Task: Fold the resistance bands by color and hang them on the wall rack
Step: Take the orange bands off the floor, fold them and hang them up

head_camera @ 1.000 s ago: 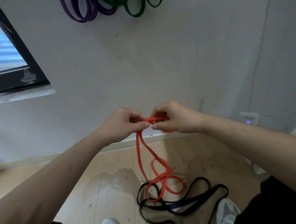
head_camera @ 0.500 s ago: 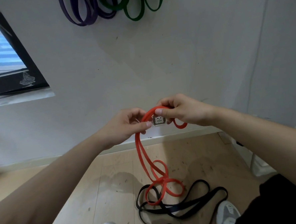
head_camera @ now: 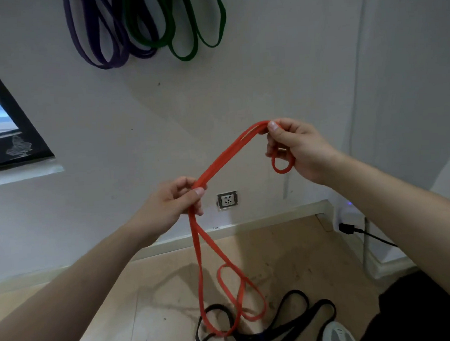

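Note:
A red resistance band (head_camera: pixel 227 154) stretches doubled between my two hands. My left hand (head_camera: pixel 172 205) pinches it low at the centre, and its long loops hang down to the floor. My right hand (head_camera: pixel 296 148) grips the upper end, higher and to the right, with a small red loop showing under its fingers. A black band (head_camera: pixel 301 316) lies in loose coils on the wooden floor beneath the red loops. Purple bands (head_camera: pixel 97 38) and green bands (head_camera: pixel 183 30) hang folded on the wall at the top; the rack itself is out of frame.
A wall socket (head_camera: pixel 228 200) sits low on the white wall behind the hands. A black plug and cable (head_camera: pixel 354 231) run at the right by a white unit. A dark window frame (head_camera: pixel 14 146) is at the left. My shoe (head_camera: pixel 336 334) stands beside the black band.
My hands have drawn apart: the right one rose up and to the right, pulling a doubled length of red band taut from the left hand. The view tilted upward.

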A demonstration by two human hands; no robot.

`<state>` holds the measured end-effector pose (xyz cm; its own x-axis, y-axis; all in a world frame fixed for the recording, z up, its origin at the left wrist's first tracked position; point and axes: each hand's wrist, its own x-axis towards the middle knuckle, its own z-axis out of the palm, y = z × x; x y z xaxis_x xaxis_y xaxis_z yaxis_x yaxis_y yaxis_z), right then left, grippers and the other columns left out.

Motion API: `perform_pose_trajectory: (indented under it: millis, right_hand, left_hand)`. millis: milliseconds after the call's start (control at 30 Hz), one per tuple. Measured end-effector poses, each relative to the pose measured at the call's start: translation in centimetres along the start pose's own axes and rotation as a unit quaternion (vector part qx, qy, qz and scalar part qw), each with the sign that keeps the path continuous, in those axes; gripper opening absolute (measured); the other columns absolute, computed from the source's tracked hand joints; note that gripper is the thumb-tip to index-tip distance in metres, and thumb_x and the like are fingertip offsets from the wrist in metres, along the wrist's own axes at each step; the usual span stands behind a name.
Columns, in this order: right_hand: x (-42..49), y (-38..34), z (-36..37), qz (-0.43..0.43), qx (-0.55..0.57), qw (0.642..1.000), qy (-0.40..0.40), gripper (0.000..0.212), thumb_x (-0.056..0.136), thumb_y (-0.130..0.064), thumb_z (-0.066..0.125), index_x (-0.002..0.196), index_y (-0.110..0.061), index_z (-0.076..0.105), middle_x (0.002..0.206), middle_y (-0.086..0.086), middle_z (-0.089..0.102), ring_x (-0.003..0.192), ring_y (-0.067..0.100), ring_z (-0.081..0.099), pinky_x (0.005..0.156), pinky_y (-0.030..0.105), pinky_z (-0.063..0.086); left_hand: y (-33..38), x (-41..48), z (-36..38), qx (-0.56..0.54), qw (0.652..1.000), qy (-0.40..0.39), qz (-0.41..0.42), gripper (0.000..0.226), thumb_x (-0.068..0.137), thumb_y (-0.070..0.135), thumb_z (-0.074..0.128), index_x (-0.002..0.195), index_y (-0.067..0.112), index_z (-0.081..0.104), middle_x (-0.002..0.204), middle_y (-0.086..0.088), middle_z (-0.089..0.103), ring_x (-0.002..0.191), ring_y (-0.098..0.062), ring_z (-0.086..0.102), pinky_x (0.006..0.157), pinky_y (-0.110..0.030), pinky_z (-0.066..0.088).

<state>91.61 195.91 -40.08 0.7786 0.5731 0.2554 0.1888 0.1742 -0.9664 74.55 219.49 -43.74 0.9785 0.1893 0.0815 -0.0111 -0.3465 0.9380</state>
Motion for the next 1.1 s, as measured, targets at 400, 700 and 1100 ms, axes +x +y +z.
perform_pose_trajectory:
  millis: [400, 700, 1100]
  right_hand:
    - [0.0, 2.6, -1.5, 0.119, -0.133, 0.969, -0.172, 0.019, 0.099, -0.021, 0.060, 0.106, -0.008, 0.072, 0.087, 0.008, 0.069, 0.087, 0.018, 0.067, 0.088, 0.036, 0.050]
    - [-0.6, 4.1, 0.5, 0.170, -0.174, 0.931, -0.272, 0.033, 0.096, -0.036, 0.062, 0.110, -0.006, 0.067, 0.079, 0.003, 0.066, 0.083, 0.020, 0.066, 0.097, 0.043, 0.051]
    - [0.0, 2.5, -0.4, 0.140, -0.013, 0.978, -0.157, 0.029, 0.094, -0.036, 0.056, 0.096, -0.008, 0.062, 0.069, 0.002, 0.036, 0.060, 0.013, 0.039, 0.069, 0.033, 0.049]
  left_hand:
    - [2.8, 0.7, -3.0, -0.108, 0.968, 0.208, 0.088, 0.017, 0.098, 0.011, 0.060, 0.106, 0.013, 0.075, 0.080, -0.003, 0.071, 0.064, -0.013, 0.055, 0.056, -0.020, 0.044]
    - [3.7, 0.2, -2.7, -0.155, 0.967, 0.194, 0.057, 0.021, 0.096, 0.005, 0.058, 0.100, 0.015, 0.076, 0.077, -0.005, 0.071, 0.058, -0.016, 0.062, 0.053, -0.021, 0.044]
    - [2.5, 0.3, -4.3, -0.242, 0.958, 0.130, -0.079, 0.029, 0.099, 0.000, 0.045, 0.110, 0.008, 0.070, 0.081, -0.007, 0.073, 0.058, -0.012, 0.055, 0.053, -0.020, 0.048]
